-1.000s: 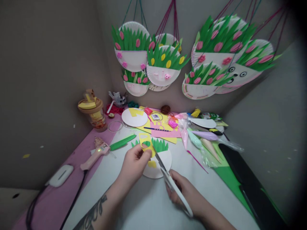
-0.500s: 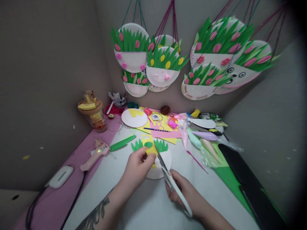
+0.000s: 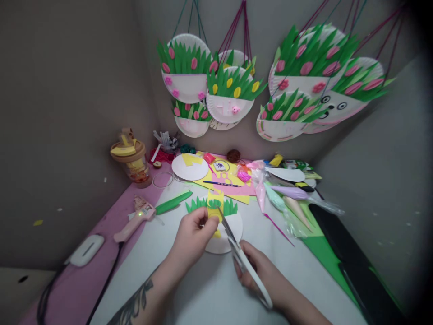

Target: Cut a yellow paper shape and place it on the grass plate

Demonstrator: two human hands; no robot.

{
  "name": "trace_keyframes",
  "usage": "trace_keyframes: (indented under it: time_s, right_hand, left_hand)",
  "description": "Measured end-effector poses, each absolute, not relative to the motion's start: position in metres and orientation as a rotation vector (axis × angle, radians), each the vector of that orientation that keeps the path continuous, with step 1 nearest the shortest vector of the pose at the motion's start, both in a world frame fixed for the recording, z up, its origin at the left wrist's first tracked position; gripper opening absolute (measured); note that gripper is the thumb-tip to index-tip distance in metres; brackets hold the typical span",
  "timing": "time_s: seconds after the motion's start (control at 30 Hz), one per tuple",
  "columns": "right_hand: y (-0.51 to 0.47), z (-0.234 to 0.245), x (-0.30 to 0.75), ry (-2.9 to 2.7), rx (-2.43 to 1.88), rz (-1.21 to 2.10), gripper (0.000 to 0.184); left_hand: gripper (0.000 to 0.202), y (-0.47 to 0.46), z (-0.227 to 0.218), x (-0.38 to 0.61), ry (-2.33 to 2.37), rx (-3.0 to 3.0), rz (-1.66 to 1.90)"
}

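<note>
Between thumb and fingers, my left hand (image 3: 196, 232) pinches a small piece of yellow paper (image 3: 215, 203) with cut-out holes. My right hand (image 3: 252, 266) grips white-handled scissors (image 3: 248, 266) whose blades point up and left, their tips at the right edge of the yellow paper. Whether the blades are fully closed is hard to tell. Below both hands a white paper plate (image 3: 228, 230) lies on the table, with a strip of green paper grass (image 3: 231, 206) along its far edge. A small yellow scrap (image 3: 217, 234) rests on the plate, partly hidden by my left hand.
To the left lie a pink glue gun (image 3: 135, 220), green paper leaves (image 3: 174, 202) and a white case (image 3: 87, 250). Piping bags (image 3: 260, 192) and a black device (image 3: 341, 239) lie right. Behind are a lidded cup (image 3: 131, 158) and coloured paper (image 3: 233, 187). Decorated plates (image 3: 230, 97) hang above.
The yellow paper has turned in my left hand and shifted slightly right, nearer the scissor tips. My right hand and the scissors have barely moved.
</note>
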State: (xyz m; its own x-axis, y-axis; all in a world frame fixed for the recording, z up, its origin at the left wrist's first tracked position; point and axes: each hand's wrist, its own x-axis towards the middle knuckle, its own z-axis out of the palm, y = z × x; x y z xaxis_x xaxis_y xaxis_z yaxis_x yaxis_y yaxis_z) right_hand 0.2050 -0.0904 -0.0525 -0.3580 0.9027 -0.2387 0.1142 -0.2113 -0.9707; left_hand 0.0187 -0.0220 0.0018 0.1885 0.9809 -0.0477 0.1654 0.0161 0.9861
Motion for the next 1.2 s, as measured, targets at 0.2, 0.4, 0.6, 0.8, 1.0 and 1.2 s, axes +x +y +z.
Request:
trace_keyframes:
  time_s: [0.2,0.4,0.6,0.8,1.0,1.2]
  right_hand:
    - [-0.0897,-0.0483,0.2040,-1.443,-1.254,1.631,0.036]
    - [-0.0896,-0.0492,0.2047,-1.431,-1.254,1.649,0.033]
    - [-0.0896,-0.0493,0.2037,-1.419,-1.222,1.656,0.043]
    - [-0.0894,-0.0489,0.2040,-1.413,-1.236,1.663,0.052]
    - [-0.0889,-0.0474,0.2051,-1.407,-1.239,1.671,0.054]
    - [-0.0890,-0.0513,0.2058,-1.406,-1.254,1.659,0.043]
  left_hand:
    - [0.026,-0.0212,0.0014,0.0186,1.187,1.387,0.979]
    - [0.025,-0.0215,0.0044,0.0182,1.198,1.363,0.994]
    - [0.027,-0.0218,0.0015,0.0182,1.168,1.411,0.965]
    - [0.026,-0.0212,0.0046,0.0182,1.190,1.410,0.966]
    - [0.026,-0.0203,0.0050,0.0184,1.189,1.396,0.988]
    - [0.027,-0.0204,0.0071,0.0190,1.199,1.375,1.020]
